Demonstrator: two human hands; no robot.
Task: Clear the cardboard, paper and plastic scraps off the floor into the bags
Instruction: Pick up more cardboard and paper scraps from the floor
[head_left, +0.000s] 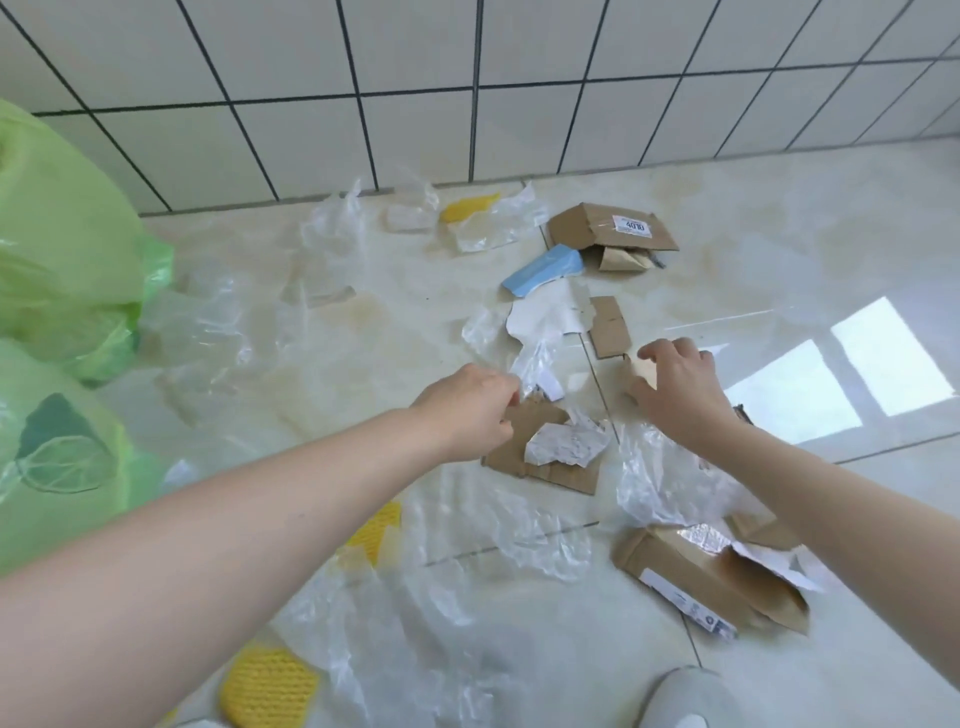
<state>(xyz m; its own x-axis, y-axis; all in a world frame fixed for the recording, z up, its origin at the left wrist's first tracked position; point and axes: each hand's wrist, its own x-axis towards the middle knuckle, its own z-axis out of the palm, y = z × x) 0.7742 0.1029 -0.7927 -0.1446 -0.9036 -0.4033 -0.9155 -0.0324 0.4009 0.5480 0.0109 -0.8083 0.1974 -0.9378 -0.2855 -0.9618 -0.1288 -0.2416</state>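
Scraps lie scattered over the pale tiled floor. My left hand (470, 410) has its fingers curled on the edge of a flat cardboard piece (545, 467) that carries a crumpled white paper (566, 441). My right hand (675, 384) grips a small tan cardboard scrap (641, 375) just right of it. Beyond the hands lie a white paper sheet (545, 312), a blue card (543, 270), a small brown cardboard strip (609, 327) and a torn cardboard box (608, 228). Clear plastic film (670, 478) is spread under my right forearm. Two green bags (62, 260) stand at the left.
A second torn cardboard box (711, 577) lies at the lower right. Yellow mesh pieces (267, 691) and more clear plastic (332, 228) lie about the floor. A tiled wall (467, 93) bounds the far side. A grey shoe tip (685, 696) shows at the bottom.
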